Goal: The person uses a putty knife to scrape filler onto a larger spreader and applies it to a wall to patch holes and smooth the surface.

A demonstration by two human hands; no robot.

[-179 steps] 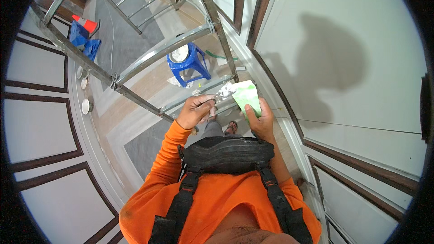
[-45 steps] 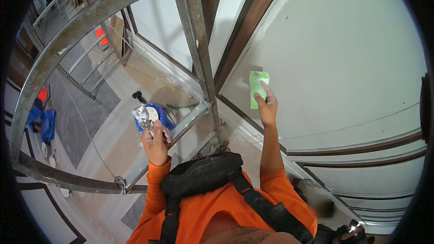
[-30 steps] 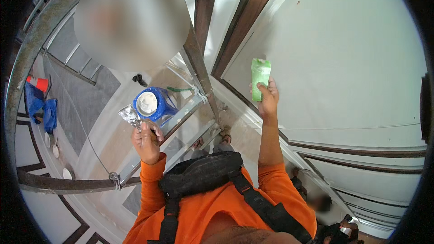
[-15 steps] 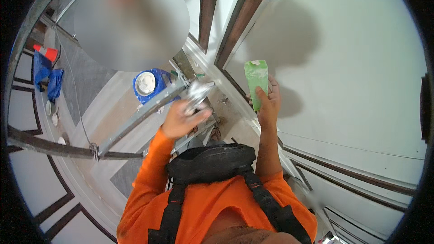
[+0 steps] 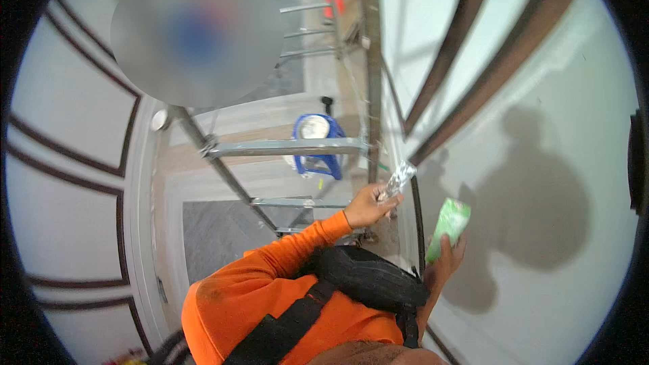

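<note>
My left hand (image 5: 369, 205) is closed around a crumpled, shiny silver thing (image 5: 400, 180) whose kind I cannot make out. Its tip lies in front of the lower end of a dark wooden wall trim (image 5: 466, 111); whether they touch I cannot tell. Beside the pale wall, my right hand (image 5: 450, 255) grips a flat, light green rectangular piece (image 5: 449, 224) with white smears on its face. The thumb lies across its near end, and the other fingers are partly hidden behind it.
A metal ladder-like frame (image 5: 291, 147) stands in front of me, to the left of my hands. Beyond its rung, a blue stool (image 5: 318, 165) bears a round container of white paste (image 5: 314, 127). The pale wall (image 5: 541, 230) rises close on my right. A grey blur hides the upper left.
The view has swung round, so the ladder-like frame and stool appear further right. My left hand has brought the silver thing close to the dark trim. The green piece stays in my right hand.
</note>
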